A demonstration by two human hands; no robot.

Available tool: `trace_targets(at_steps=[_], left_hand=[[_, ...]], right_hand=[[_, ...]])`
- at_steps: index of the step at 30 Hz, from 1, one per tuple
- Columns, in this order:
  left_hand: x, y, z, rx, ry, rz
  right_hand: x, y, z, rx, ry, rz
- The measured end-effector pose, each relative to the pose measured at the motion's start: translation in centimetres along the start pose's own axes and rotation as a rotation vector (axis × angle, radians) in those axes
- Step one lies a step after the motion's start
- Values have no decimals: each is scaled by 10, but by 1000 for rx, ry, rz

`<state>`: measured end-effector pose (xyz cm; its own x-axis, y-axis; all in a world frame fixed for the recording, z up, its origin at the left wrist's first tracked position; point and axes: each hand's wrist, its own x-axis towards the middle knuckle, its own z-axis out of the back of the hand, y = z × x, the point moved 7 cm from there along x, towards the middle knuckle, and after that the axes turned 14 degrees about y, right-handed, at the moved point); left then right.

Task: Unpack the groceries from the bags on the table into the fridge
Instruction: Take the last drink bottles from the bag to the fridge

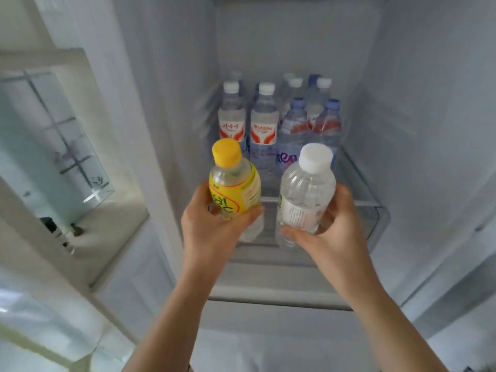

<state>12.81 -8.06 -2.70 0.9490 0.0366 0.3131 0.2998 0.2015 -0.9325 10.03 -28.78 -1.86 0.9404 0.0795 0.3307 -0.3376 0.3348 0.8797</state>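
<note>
Step in hand: two bottles are being carried into the open fridge [295, 49], to be stood on the glass shelf [357, 183] in front of the stocked bottles [279, 122].
Left hand: the left hand [212, 226] is wrapped round the lower body of the yellow-capped bottle [233, 181], thumb across the near side of the label, the bottle held upright.
Right hand: the right hand [330, 226] is curled round the lower half of the white-capped bottle [306, 189], thumb under its label, the bottle tipped slightly to the left.
Where the bottles are: both are held above the near part of the shelf, side by side and a little apart; whether either base touches the glass cannot be told, since the hands cover the bases.
How it is best done: the bottles are probably best lowered one at a time, bases flat, with the white-capped one straightened first. The grip should be kept low on the body until the base is seated, then slipped off toward the near side so the rows behind are not knocked.
Risk: the stocked bottles stand close together at the far end; a push too deep could topple them.
Surface: the shelf is clear glass with a pale rim, and its near half is bare on the right; a clear drawer or second shelf is seen below it.
Room: white fridge walls rise left and right; at the left, a pale ledge [107, 224] and a glass pane [53, 135] are seen, blurred.
</note>
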Motion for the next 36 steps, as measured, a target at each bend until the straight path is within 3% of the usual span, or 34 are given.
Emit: trace_targets(at_steps=[6, 13, 36], left_hand=[[67, -3, -13, -58, 49, -60], [119, 15, -30, -147, 80, -108], [151, 61, -37, 12, -3, -85]], right_hand=[[62, -6, 9, -53, -147, 15], [119, -33, 5, -35, -177, -21], [153, -66, -13, -181, -200, -51]])
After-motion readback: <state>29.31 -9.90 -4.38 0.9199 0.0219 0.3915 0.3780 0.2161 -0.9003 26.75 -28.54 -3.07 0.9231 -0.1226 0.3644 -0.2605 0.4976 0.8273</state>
